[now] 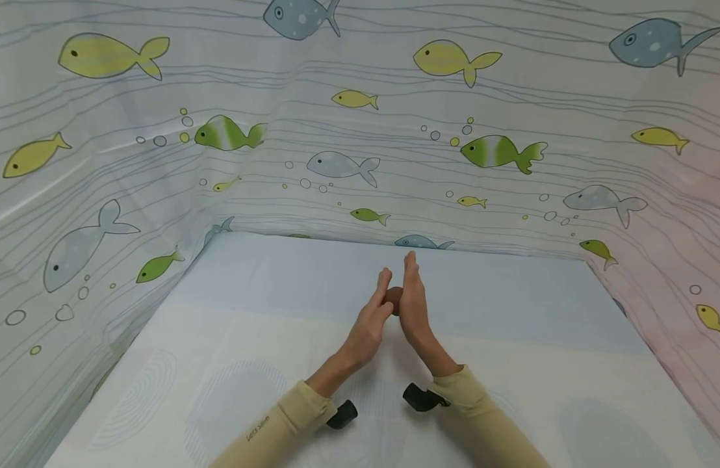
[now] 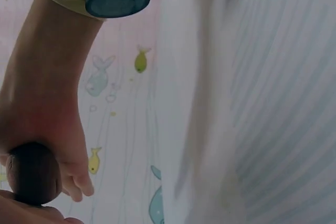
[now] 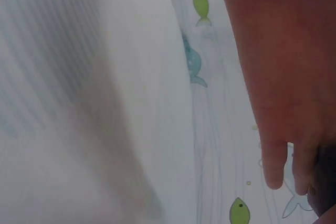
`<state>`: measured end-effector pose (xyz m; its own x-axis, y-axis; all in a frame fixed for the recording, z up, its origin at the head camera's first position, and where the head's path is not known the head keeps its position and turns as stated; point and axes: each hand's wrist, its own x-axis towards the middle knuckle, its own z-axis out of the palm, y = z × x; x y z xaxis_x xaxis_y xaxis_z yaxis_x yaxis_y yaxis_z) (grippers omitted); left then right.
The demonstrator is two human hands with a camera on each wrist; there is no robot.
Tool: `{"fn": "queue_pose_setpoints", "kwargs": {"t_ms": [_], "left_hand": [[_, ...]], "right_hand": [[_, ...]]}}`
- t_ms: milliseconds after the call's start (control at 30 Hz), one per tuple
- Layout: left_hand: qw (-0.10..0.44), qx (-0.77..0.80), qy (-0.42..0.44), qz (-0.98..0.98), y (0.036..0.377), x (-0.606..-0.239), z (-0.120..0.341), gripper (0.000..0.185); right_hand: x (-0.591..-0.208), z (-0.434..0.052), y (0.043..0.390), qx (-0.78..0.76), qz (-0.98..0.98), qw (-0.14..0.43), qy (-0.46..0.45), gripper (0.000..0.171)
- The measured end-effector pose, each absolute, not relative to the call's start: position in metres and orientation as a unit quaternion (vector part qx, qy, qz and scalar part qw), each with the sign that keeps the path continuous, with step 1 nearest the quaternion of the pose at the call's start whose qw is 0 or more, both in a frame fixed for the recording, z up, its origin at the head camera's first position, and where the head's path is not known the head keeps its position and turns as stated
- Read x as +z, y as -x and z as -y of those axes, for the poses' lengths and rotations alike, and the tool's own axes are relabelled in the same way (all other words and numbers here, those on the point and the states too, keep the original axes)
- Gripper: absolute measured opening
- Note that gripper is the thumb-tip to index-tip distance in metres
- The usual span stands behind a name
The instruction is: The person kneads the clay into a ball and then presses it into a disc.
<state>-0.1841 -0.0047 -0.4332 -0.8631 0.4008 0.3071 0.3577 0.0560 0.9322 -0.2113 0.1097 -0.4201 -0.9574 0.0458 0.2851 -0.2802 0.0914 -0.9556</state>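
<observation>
— Pressing from both sides, is that how the brown ball point(image 1: 394, 299) is held?

— Yes. It sits between the two palms, above the table point(image 1: 219, 364), toward the far middle. The left hand point(image 1: 373, 318) leans in from the left, the right hand point(image 1: 413, 305) stands edge-on from the right, fingers straight and pointing away.

— So no pinch, no curled fingers?

— None that shows. Flat palms squeeze it; from the left wrist the ball point(image 2: 32, 174) rests against the heel of the right hand point(image 2: 47, 108), whose fingers point(image 2: 79, 182) droop a little past it.

— Which hand is nearer?

— Neither; both touch it. It looks round, so no long axis that I can make out.

— Any containers?

— None in view. Just the pale tabletop and the fish-print curtain point(image 1: 360, 130) around it on three sides.
</observation>
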Motion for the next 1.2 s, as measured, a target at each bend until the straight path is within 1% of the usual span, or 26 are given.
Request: {"fn": "queue_pose_setpoints", "kwargs": {"t_ms": [133, 400, 600, 800, 1000, 1033, 1200], "left_hand": [[0.009, 0.630, -0.271, -0.727, 0.182, -0.431, 0.003, 0.059], [-0.034, 0.609, -0.287, -0.738, 0.180, -0.424, 0.001, 0.058], [-0.045, 0.601, -0.285, -0.745, 0.181, -0.418, 0.001, 0.059], [-0.055, 0.596, -0.286, -0.748, 0.185, -0.414, 0.003, 0.060], [-0.064, 0.601, -0.285, -0.744, 0.190, -0.410, 0.005, 0.060], [-0.065, 0.603, -0.285, -0.742, 0.190, -0.408, 0.006, 0.060], [-0.074, 0.608, -0.279, -0.739, 0.195, -0.403, 0.011, 0.059]], "right_hand": [[-0.423, -0.114, 0.215, 0.678, 0.721, 0.115, -0.085, 0.058], [-0.433, -0.115, 0.215, 0.701, 0.701, 0.089, -0.096, 0.060], [-0.442, -0.111, 0.211, 0.695, 0.707, 0.074, -0.106, 0.059], [-0.442, -0.108, 0.206, 0.682, 0.719, 0.059, -0.119, 0.059], [-0.441, -0.104, 0.198, 0.673, 0.727, 0.046, -0.133, 0.061], [-0.440, -0.103, 0.196, 0.670, 0.729, 0.046, -0.132, 0.063], [-0.436, -0.096, 0.187, 0.688, 0.710, 0.029, -0.150, 0.065]]}}
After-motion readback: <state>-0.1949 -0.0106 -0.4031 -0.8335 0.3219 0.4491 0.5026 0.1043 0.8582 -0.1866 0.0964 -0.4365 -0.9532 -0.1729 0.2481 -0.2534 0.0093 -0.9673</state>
